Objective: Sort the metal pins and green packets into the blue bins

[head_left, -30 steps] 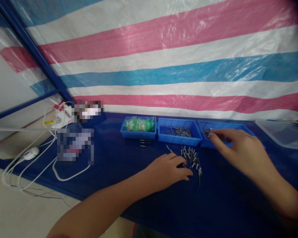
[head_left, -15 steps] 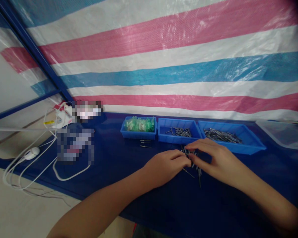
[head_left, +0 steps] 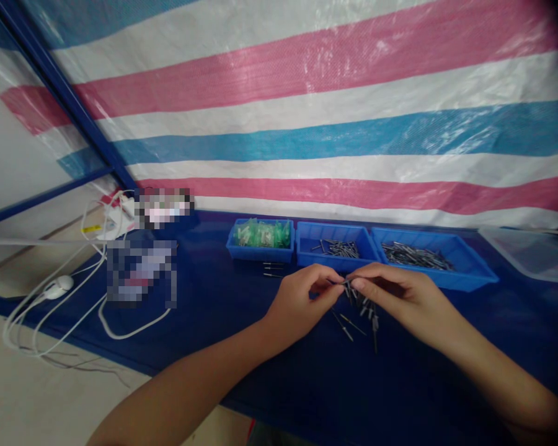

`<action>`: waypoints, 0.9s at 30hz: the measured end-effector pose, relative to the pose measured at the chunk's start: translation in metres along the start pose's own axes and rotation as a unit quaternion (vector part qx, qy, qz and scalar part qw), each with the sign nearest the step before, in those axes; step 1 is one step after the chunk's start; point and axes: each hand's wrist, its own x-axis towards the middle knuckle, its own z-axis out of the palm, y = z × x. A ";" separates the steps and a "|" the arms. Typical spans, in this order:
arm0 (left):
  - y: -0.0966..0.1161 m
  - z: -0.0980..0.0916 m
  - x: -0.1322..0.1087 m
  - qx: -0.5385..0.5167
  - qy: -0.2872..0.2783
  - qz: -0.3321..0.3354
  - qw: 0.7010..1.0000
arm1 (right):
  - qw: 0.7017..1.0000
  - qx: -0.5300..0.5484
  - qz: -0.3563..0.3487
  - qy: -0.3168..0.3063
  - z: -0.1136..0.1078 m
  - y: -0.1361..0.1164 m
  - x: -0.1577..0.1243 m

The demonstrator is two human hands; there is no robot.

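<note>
My left hand (head_left: 302,306) and my right hand (head_left: 407,300) meet at the fingertips above the blue table. Between them they pinch a thin dark metal rod (head_left: 345,282), which resembles a small drill bit; the fingers partly cover it. Beneath and beside my right fingers lies a loose heap of similar metal rods (head_left: 366,306), some with a thicker end. Two rods (head_left: 346,327) rest just below my left fingertips. Farther left, a few more thin rods (head_left: 273,269) are laid side by side in front of the bins.
At the back stand a blue bin with green packets (head_left: 260,251), a middle blue bin of metal rods (head_left: 318,257) and a fuller right bin (head_left: 474,272). A clear plastic lid or tray (head_left: 525,254) sits far right. White cables (head_left: 116,334) trail over the left edge.
My left hand has lifted and opened its curl into a pinch, meeting my right fingertips on a rod. Another rod now shows on the table below the left hand.
</note>
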 end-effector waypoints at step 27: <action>0.015 -0.012 0.006 0.136 -0.063 0.001 0.989 | 0.995 -0.073 -0.058 0.030 -0.009 0.003 0.000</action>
